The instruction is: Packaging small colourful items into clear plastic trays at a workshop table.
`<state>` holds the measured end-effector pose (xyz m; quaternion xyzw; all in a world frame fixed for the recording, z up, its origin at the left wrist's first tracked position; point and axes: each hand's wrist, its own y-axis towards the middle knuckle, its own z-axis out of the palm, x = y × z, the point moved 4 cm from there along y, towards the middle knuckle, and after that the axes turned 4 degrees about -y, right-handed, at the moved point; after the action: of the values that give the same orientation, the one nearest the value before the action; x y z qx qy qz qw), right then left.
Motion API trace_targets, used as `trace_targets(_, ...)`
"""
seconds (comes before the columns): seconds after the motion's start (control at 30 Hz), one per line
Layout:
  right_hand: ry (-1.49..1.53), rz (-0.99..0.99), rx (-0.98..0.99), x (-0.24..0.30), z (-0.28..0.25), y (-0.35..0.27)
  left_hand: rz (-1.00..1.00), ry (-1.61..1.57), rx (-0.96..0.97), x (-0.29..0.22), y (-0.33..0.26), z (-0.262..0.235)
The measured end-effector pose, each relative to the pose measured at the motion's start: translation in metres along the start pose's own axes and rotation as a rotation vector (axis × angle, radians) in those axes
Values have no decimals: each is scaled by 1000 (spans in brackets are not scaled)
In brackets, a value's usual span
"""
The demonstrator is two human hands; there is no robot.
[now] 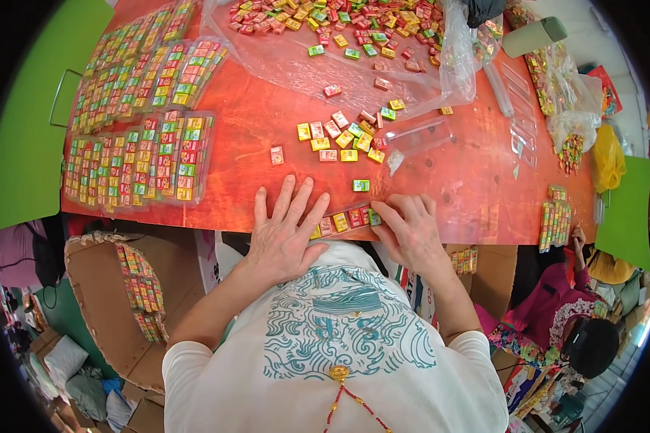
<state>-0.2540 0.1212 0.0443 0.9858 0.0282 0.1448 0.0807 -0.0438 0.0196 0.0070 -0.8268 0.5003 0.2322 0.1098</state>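
Note:
A row of tiny candy-like boxes (340,221) in yellow, pink, red and green lies in a narrow clear tray along the table's near edge. My left hand (285,231) rests over the row's left part, fingers spread flat on the table, thumb beside the boxes. At the right end, the thumb and fingers of my right hand (413,232) are closed on a small green box (374,216). Just beyond the row sits another green box (361,185). Farther off lies a loose cluster of yellow, pink and green boxes (349,155). A single pink box (276,155) lies apart, left of it.
Stacked filled trays (137,155) cover the table's left side. A large heap of boxes (339,18) lies on clear plastic at the far side. Right are clear trays (523,123) and a pale green bottle (534,37). A carton (97,289) stands below left; another person (549,310) is at right.

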Motion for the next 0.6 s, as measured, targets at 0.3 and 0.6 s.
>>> trace_targets(0.3,94,41,-48,1,2,0,1,-15,-12,0,-1,-1)
trace_targets(0.6,31,80,-121,5,10,-2,103,-45,-37,-9,3,-4)
